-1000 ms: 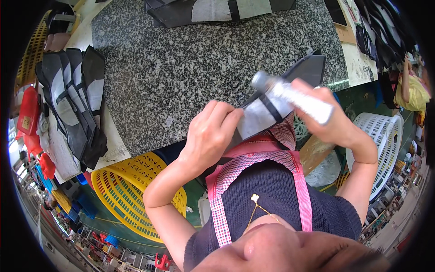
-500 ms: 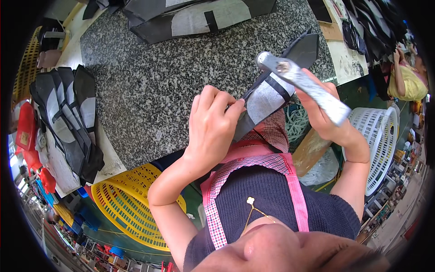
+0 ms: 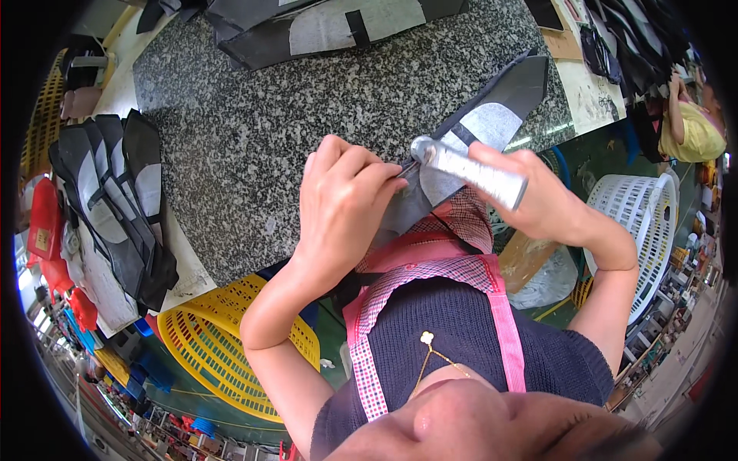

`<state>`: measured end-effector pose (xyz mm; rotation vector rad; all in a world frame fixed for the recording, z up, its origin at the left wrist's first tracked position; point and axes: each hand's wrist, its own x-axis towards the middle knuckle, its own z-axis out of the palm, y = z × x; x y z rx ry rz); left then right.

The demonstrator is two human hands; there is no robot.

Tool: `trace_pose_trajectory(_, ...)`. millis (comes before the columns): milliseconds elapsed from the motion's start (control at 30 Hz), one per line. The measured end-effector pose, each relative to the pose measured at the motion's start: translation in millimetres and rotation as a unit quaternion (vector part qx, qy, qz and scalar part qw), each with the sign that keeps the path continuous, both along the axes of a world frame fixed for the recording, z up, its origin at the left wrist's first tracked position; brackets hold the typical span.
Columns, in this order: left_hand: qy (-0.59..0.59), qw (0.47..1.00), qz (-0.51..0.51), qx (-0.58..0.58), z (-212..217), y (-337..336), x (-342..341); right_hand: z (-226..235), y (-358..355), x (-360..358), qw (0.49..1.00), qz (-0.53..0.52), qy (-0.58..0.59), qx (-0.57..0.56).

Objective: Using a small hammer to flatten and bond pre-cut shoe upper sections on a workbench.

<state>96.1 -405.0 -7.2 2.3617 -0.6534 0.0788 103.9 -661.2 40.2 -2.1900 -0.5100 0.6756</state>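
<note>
My left hand (image 3: 342, 196) pinches the folded edge of a long black leather-like piece (image 3: 530, 84) with pale grey patches and a dark strap across it. The piece lies slantwise over the near right edge of the speckled stone slab (image 3: 238, 154). My right hand (image 3: 538, 192) is closed round a silvery hammer (image 3: 477, 173). Its head is at the piece's far edge, just right of my left fingertips. Whether the head touches the material I cannot tell. My fingers hide part of the folded edge.
Similar black pieces lie stacked at the slab's far side (image 3: 323, 31) and on its left (image 3: 108, 200). A yellow basket (image 3: 231, 361) stands below left, a white basket (image 3: 634, 230) at right. Another person in yellow (image 3: 692, 131) is at far right.
The hammer has come down and to the left, its head now close to my left fingertips. My left hand has shifted slightly left, still pinching the edge of the black piece.
</note>
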Motion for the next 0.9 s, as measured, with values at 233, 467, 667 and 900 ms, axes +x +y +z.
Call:
trace_pose_trajectory(233, -0.177, 0.978, -0.030, 0.109, -3.7, -1.5, -11.6, 3.4, 8.2, 0.1, 0.995, 0.008, -0.096, 0.018)
trace_pose_trajectory(467, -0.272, 0.952, -0.019, 0.141, -12.4, -0.5, -12.3, 5.1, 7.1, 2.1, 0.973, 0.009, -0.220, 0.065)
trace_pose_trajectory(667, -0.049, 0.997, -0.022, 0.052, 4.1, 13.5, 7.1, -7.4, 16.1, 1.5, 0.999, 0.044, -0.024, 0.006)
trace_pose_trajectory(900, -0.202, 0.971, -0.042, 0.122, -6.0, 18.2, -5.8, -0.4, 21.0, -2.6, 0.995, 0.028, -0.081, 0.048)
